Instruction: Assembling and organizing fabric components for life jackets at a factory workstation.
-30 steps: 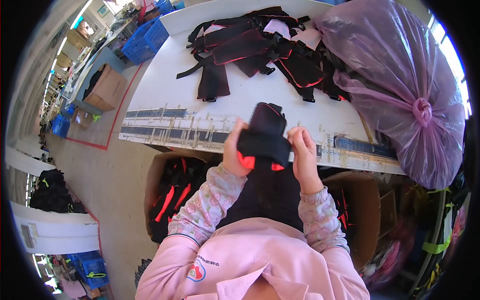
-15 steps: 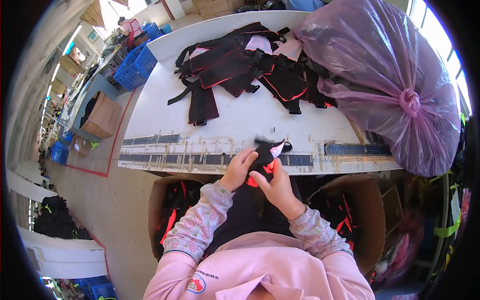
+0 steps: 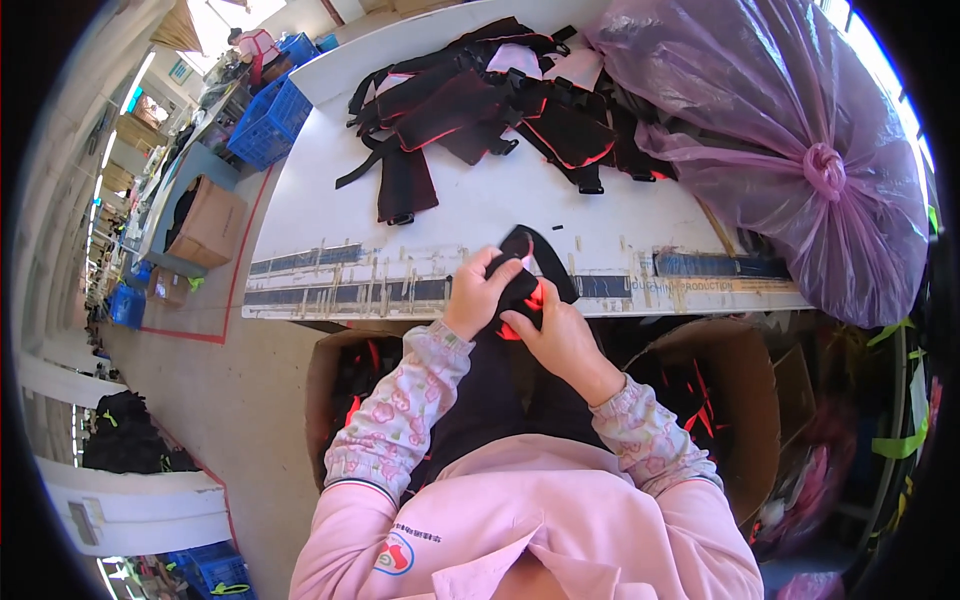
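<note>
Between my two hands, over the table's near edge, is a black fabric strap piece [image 3: 517, 284] with a bright red-orange underside. My left hand [image 3: 478, 296] pinches it from the left with thumb and fingers. From the right, my right hand [image 3: 556, 330] grips its lower part, thumb along the red side. A black end of the piece loops up beyond my fingers, above the table. Farther back lies a heap of similar black strap pieces [image 3: 455, 112] with red edging and buckles. My fingers hide part of the held piece.
The white table [image 3: 320, 210] has worn tape along its near edge. A tied purple plastic bag [image 3: 760, 130] bulges at the right. Open cardboard boxes [image 3: 735, 400] with black and red pieces stand below the edge on both sides. Blue crates [image 3: 270, 120] and a person [image 3: 258, 52] are far left.
The held strap piece has been turned and folded; its pale-lined end has swung round, and a black loop now stands up beyond my fingers. My left fingers have shifted higher on it.
</note>
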Demonstrator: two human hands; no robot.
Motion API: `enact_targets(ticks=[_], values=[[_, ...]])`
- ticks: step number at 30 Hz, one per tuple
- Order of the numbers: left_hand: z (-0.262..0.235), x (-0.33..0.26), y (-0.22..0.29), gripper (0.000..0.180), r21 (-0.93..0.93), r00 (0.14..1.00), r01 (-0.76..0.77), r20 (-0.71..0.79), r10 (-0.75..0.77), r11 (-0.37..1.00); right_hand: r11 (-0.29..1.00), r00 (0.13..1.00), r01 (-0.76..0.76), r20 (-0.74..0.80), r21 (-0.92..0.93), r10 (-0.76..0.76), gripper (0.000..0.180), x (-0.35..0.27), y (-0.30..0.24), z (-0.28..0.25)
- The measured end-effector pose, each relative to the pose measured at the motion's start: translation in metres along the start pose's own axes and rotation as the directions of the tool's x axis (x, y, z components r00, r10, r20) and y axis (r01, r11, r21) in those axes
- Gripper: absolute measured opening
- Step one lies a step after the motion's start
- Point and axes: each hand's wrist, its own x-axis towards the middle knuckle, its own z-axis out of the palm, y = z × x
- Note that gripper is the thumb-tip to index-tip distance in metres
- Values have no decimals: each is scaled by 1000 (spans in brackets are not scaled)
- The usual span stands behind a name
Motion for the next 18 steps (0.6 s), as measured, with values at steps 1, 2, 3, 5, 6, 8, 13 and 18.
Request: enact_targets(ticks=[1,2,3,5,6,8,13,18], values=[[0,8,-2,19,312,980,-169,-50,194,935,1000,1000,-8,-8,-4,8,50,-3,7,3],[-3,17,1,21,400,977,-134,-98,188,907,965,993,-61,115,255,32,41,-8,12,6],[-13,38,-11,20,349,954,-81,-243,174,933,862,972,-139,235,487,23,35,-14,16,7],[-67,66,-23,22,519,890,-166,-287,354,839,788,888,-371,435,490,148,34,-30,-16,-16],[-81,75,-22,23,628,876,-142,-280,393,765,785,863,-380,493,489,111,33,-39,-19,-26],[-112,89,-15,27,655,826,-15,-418,379,756,744,818,-378,575,551,-10,30,-68,-26,-54],[-109,95,29,18,420,868,-417,-80,490,806,879,849,-269,528,394,23,25,-137,34,-101],[-55,125,61,24,225,875,-370,409,257,901,773,814,-146,368,-617,448,29,-262,124,-178]])
